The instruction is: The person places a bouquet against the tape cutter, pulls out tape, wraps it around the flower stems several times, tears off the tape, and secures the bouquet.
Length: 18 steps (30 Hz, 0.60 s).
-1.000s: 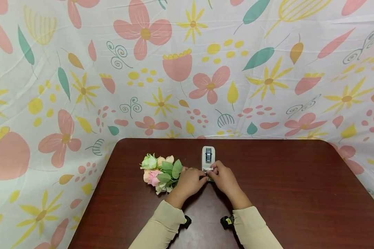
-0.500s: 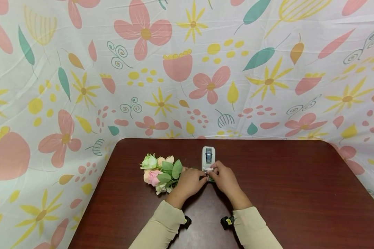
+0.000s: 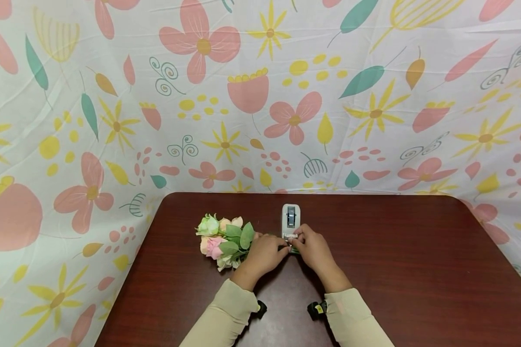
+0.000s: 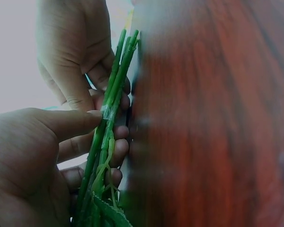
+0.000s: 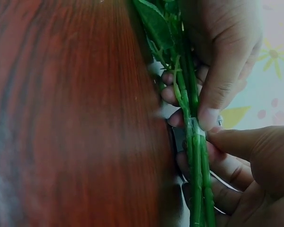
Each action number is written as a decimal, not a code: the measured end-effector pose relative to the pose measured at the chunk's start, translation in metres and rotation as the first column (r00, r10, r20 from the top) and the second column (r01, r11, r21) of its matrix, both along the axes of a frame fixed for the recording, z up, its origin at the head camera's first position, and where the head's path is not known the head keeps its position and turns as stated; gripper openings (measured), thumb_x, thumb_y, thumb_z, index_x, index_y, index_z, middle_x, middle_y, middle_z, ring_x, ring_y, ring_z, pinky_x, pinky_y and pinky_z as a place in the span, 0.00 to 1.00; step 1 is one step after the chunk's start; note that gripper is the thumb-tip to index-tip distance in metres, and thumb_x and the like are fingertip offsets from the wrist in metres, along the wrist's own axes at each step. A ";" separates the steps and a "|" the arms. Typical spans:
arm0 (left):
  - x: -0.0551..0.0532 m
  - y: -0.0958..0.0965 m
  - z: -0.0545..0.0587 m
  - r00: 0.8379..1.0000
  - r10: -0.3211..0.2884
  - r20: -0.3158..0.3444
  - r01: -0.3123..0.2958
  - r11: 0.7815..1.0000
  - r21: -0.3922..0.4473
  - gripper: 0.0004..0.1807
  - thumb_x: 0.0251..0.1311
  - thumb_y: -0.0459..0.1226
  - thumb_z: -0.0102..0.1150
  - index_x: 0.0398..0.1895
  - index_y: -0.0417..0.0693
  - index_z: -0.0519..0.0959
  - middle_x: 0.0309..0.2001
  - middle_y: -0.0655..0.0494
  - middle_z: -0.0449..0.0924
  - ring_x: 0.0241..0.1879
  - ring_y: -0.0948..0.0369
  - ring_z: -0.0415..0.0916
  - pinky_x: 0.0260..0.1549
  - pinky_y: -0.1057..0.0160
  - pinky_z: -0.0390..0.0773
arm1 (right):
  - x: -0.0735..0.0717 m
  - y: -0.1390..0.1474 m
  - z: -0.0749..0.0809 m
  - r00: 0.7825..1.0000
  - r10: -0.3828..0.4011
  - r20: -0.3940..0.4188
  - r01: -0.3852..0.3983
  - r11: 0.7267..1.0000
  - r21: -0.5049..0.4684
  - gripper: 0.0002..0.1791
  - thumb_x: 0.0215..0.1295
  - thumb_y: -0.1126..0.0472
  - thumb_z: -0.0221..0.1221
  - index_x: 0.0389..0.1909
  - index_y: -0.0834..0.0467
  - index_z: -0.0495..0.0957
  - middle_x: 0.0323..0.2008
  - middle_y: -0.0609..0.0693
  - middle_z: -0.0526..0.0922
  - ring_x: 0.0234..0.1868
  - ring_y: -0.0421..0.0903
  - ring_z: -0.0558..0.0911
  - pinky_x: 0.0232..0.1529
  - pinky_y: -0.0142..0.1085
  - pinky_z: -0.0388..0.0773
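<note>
A bouquet [image 3: 212, 246] of pink, peach and pale green flowers lies on the table with its blooms to the left. My left hand [image 3: 265, 253] grips its green stems [image 4: 116, 85], fingers curled behind them and thumb on a clear piece of tape [image 4: 105, 112]. Farther along the stems, my right hand [image 3: 314, 248] has its fingers behind them, and its thumb tip meets the edge of the tape in the right wrist view. Just beyond both hands stands a white tape dispenser [image 3: 290, 226] with a roll in it; the hands partly cover its near end.
The dark red-brown table [image 3: 399, 260] reaches back to a flower-printed cloth [image 3: 347, 111] that hangs behind it and along the sides. A black wrist camera [image 3: 258, 309] sits at the left cuff, another black camera [image 3: 316, 310] at the right.
</note>
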<state>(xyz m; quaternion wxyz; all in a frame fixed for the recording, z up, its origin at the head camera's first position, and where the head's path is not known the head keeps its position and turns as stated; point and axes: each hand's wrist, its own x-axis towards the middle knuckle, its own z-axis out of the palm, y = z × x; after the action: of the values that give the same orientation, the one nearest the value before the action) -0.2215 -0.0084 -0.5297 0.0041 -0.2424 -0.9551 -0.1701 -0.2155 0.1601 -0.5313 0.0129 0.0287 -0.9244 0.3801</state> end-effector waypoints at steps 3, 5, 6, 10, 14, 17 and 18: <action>-0.001 -0.001 0.001 1.000 -0.006 0.006 0.006 1.000 -0.005 0.10 0.70 0.49 0.58 0.41 0.63 0.88 0.38 0.65 0.89 0.41 0.60 0.82 0.48 0.53 0.67 | 0.000 0.001 0.001 1.000 0.003 0.003 -0.003 1.000 0.001 0.10 0.69 0.57 0.64 0.44 0.57 0.77 0.25 0.45 0.80 0.23 0.39 0.73 0.31 0.35 0.72; -0.001 -0.001 0.000 1.000 -0.011 0.013 0.011 1.000 -0.005 0.10 0.71 0.49 0.58 0.42 0.63 0.88 0.38 0.66 0.89 0.40 0.60 0.82 0.48 0.53 0.67 | 0.000 0.001 0.001 1.000 0.005 0.010 -0.005 1.000 0.001 0.10 0.68 0.57 0.65 0.44 0.57 0.77 0.25 0.45 0.81 0.24 0.39 0.74 0.32 0.35 0.73; -0.001 -0.001 0.000 1.000 -0.012 0.017 0.012 1.000 -0.005 0.11 0.71 0.50 0.58 0.42 0.63 0.88 0.38 0.66 0.89 0.40 0.60 0.82 0.48 0.53 0.67 | 0.000 0.001 0.002 1.000 0.006 0.015 -0.006 1.000 0.001 0.10 0.68 0.57 0.65 0.44 0.57 0.77 0.25 0.45 0.81 0.24 0.39 0.74 0.33 0.36 0.73; -0.002 -0.001 -0.001 1.000 -0.015 0.026 0.015 1.000 -0.007 0.11 0.71 0.50 0.57 0.43 0.64 0.88 0.38 0.66 0.89 0.40 0.61 0.82 0.49 0.53 0.66 | 0.001 0.002 0.004 0.999 0.008 0.033 -0.007 1.000 -0.004 0.11 0.68 0.57 0.65 0.46 0.57 0.78 0.26 0.45 0.83 0.25 0.39 0.76 0.33 0.37 0.75; -0.002 -0.001 -0.002 1.000 -0.015 0.004 0.015 1.000 -0.017 0.11 0.71 0.51 0.57 0.42 0.64 0.88 0.37 0.66 0.89 0.39 0.61 0.83 0.48 0.54 0.67 | 0.001 0.002 0.006 0.999 0.006 0.053 -0.006 1.000 -0.005 0.12 0.68 0.57 0.64 0.47 0.58 0.78 0.27 0.45 0.83 0.25 0.39 0.76 0.33 0.37 0.75; -0.002 -0.001 -0.003 1.000 -0.018 -0.011 0.018 1.000 -0.020 0.11 0.70 0.51 0.58 0.41 0.63 0.89 0.35 0.65 0.89 0.37 0.61 0.83 0.47 0.54 0.66 | 0.000 0.002 0.005 0.998 0.004 0.063 -0.004 1.000 -0.005 0.12 0.68 0.57 0.64 0.48 0.58 0.78 0.27 0.44 0.84 0.25 0.38 0.76 0.33 0.36 0.75; -0.002 -0.001 -0.003 1.000 -0.019 -0.007 0.019 1.000 -0.020 0.11 0.71 0.51 0.57 0.41 0.63 0.89 0.35 0.66 0.89 0.37 0.61 0.83 0.47 0.54 0.66 | 0.000 0.002 0.005 0.998 0.004 0.063 -0.004 1.000 -0.004 0.12 0.68 0.58 0.64 0.48 0.58 0.78 0.28 0.44 0.85 0.26 0.38 0.77 0.33 0.37 0.75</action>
<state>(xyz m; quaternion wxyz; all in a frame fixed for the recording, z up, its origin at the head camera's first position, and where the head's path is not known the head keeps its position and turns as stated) -0.2234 -0.0091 -0.5325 0.0034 -0.2520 -0.9544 -0.1599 -0.2156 0.1617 -0.5263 -0.0171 0.0184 -0.9236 0.3826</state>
